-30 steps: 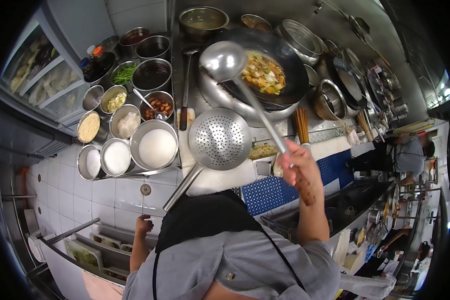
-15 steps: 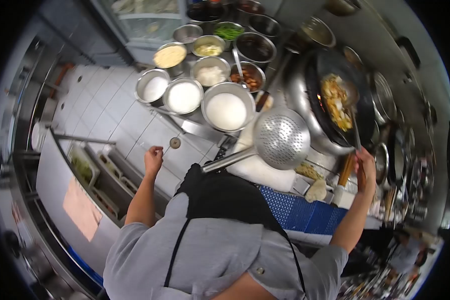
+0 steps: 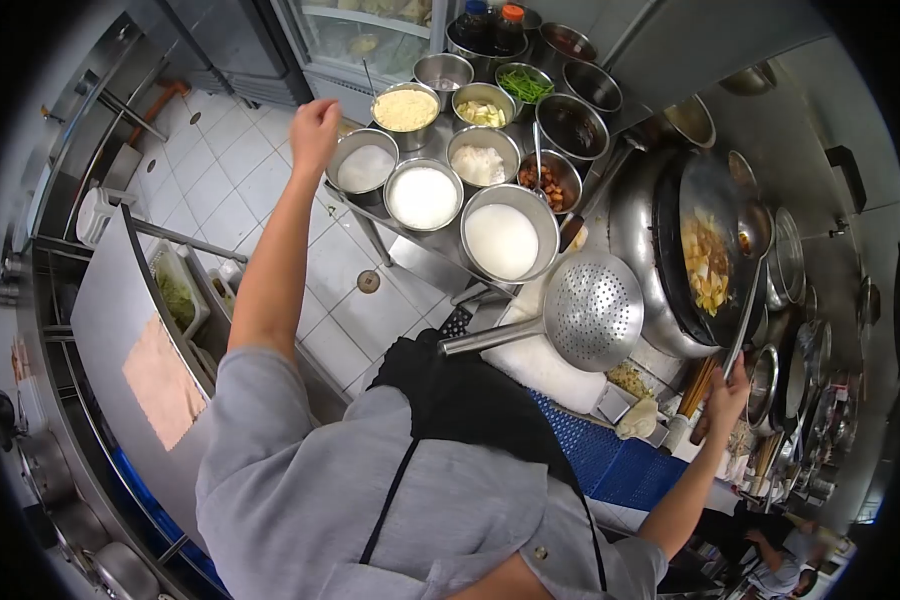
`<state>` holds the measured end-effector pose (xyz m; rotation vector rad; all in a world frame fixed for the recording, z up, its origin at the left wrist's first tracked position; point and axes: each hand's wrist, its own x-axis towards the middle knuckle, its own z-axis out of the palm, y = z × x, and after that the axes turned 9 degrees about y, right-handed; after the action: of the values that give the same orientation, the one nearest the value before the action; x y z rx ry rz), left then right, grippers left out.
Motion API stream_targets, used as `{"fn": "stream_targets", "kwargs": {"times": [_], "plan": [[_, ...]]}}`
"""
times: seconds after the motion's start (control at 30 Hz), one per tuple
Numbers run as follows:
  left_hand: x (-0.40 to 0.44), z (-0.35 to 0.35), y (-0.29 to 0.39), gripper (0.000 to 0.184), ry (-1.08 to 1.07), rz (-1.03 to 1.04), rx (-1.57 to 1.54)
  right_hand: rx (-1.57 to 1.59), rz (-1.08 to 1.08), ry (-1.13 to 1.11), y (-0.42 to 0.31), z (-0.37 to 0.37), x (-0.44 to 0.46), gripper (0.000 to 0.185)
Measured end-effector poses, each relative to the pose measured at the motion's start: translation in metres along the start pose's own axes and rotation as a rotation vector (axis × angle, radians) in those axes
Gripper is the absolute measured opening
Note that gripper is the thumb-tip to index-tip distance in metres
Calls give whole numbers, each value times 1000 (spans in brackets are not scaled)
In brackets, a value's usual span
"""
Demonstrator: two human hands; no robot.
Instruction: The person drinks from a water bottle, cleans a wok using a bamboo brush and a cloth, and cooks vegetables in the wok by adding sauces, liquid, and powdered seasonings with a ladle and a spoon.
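Note:
My right hand (image 3: 727, 395) is wrapped round the handle of a long metal ladle (image 3: 755, 233). The ladle's bowl rests by the right side of a dark wok (image 3: 708, 185). Yellow and whitish pieces of food (image 3: 706, 265) lie in the wok. My left hand (image 3: 316, 135) is raised with its fingers curled, and nothing shows in it. Nearest to it are a steel pot of white grains (image 3: 366, 168) and a pot of yellow crumbly stuff (image 3: 406, 109). A thin stick with a rounded end (image 3: 363, 47) shows behind the yellow pot; whether it touches the pot is unclear.
A perforated strainer (image 3: 594, 310) lies between me and the wok, its handle toward me. Several steel pots stand ahead, holding white liquid (image 3: 501, 241), brown chunks (image 3: 547, 188) and chopped greens (image 3: 523, 85). A metal cart (image 3: 120, 330) is on the left. Another person (image 3: 770, 560) is at lower right.
My left hand has risen forward toward the pots, its arm stretched out. The ladle's bowl has moved off the food to the wok's right side. The whole view has shifted.

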<state>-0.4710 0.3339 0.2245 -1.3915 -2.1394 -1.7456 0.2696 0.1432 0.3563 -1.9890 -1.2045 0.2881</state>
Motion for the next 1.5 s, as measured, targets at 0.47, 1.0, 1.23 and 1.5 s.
{"fn": "stream_targets", "kwargs": {"times": [0.47, 1.0, 1.23, 1.5], "plan": [[66, 86, 38, 33, -433, 205, 436, 303, 226, 67, -33, -5, -114, 59], [69, 67, 103, 25, -401, 421, 299, 277, 140, 94, -32, 20, -93, 57], [68, 64, 117, 25, -386, 460, 306, 258, 124, 89, -14, 19, -96, 60], [56, 50, 137, 25, -420, 588, 265, -2, -34, 181, 10, 27, -113, 61]]}}
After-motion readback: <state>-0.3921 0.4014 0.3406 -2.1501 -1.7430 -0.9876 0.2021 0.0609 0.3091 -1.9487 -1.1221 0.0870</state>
